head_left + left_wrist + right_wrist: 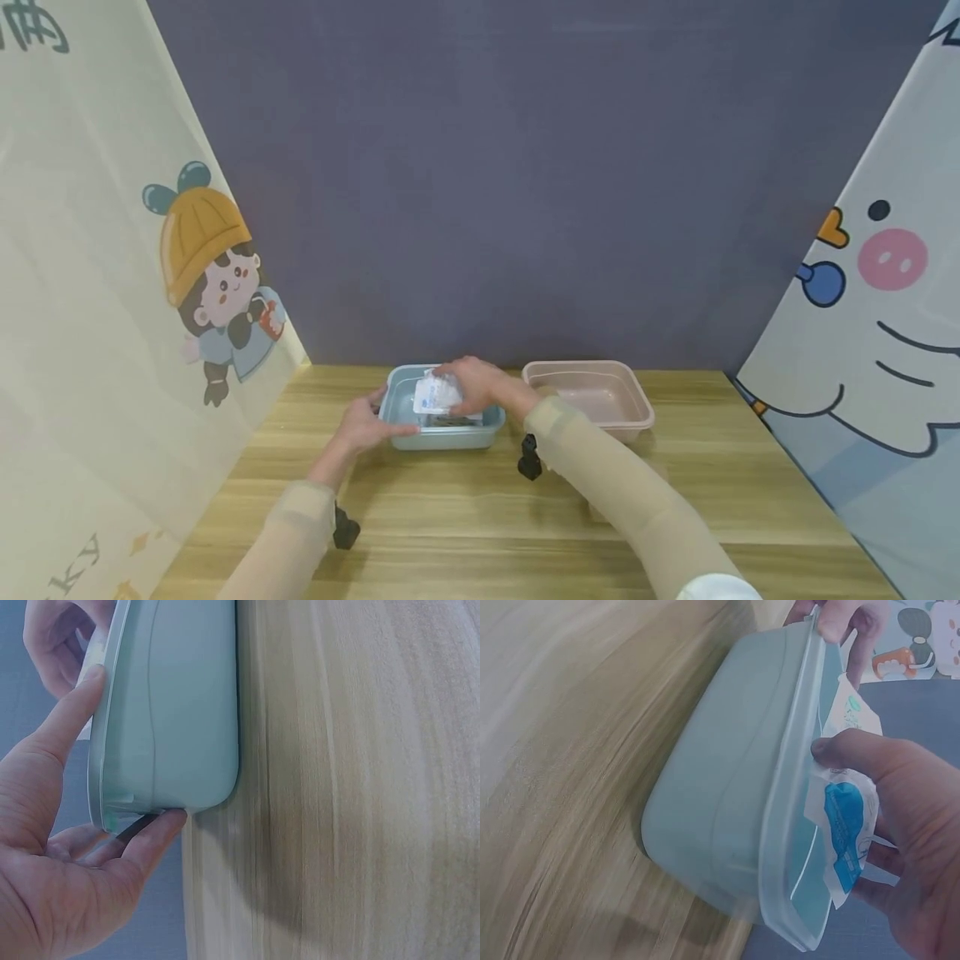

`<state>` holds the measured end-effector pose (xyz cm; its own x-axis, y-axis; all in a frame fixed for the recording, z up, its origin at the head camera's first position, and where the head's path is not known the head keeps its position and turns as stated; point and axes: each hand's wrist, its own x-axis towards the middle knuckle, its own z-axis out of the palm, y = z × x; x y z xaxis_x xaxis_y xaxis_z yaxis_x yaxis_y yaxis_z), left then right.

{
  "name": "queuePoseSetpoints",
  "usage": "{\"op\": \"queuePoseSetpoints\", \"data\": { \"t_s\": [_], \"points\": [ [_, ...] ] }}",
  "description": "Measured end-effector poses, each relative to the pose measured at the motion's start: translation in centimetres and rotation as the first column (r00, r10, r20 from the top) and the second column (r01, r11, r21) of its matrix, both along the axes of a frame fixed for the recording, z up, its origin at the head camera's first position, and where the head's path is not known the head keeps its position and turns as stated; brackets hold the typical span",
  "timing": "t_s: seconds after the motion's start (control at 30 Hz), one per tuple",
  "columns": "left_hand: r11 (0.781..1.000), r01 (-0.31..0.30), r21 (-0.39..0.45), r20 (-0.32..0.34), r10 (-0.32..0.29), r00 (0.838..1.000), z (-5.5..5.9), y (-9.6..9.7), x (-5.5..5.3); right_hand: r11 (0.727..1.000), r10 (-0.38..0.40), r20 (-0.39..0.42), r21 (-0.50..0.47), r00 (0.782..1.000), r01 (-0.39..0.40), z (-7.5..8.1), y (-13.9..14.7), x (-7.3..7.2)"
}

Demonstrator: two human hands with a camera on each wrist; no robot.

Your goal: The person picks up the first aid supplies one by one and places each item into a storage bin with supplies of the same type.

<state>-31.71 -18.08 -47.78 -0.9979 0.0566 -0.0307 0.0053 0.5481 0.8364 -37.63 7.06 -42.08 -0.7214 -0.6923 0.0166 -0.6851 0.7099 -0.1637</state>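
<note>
A light blue-green plastic bin (450,440) stands at the back of the wooden table. My left hand (366,429) holds its left front corner, thumb on the rim and fingers around the side; the left wrist view shows this grip on the bin (187,712) close up. My right hand (474,383) grips a white packet (433,395) with blue print over the bin's opening. In the right wrist view, the thumb presses the near face of the packet (846,832). Something dark and flat lies under it in the bin, mostly hidden.
A pink plastic bin (588,433) stands to the right of the blue-green one, partly behind my right forearm. A pale beige object (596,513) shows beside that forearm, mostly hidden. A dark wall (510,208) rises behind the table, with printed panels at both sides.
</note>
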Motion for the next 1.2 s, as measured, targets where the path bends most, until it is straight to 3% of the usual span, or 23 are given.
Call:
{"op": "queuePoseSetpoints", "data": {
  "t_s": [0.73, 0.87, 1.2],
  "points": [
    [1.000, -0.006, 0.009, -0.017, 0.006, 1.000, -0.2, 0.0, -0.1, 0.999, 0.029, 0.049, -0.021, 0.998, -0.028, -1.6, -0.9, -0.8],
    [1.000, -0.003, 0.009, -0.019, 0.003, 1.000, -0.1, 0.3, -0.1, 0.998, 0.037, 0.067, -0.049, 0.997, -0.034, -1.7, -0.4, -0.6],
    [1.000, 0.001, -0.001, -0.014, -0.001, 1.000, 0.0, 0.2, 0.0, 0.977, -0.029, 0.118, -0.204, 0.993, 0.052, -1.7, 1.8, 0.0]
  ]
}}
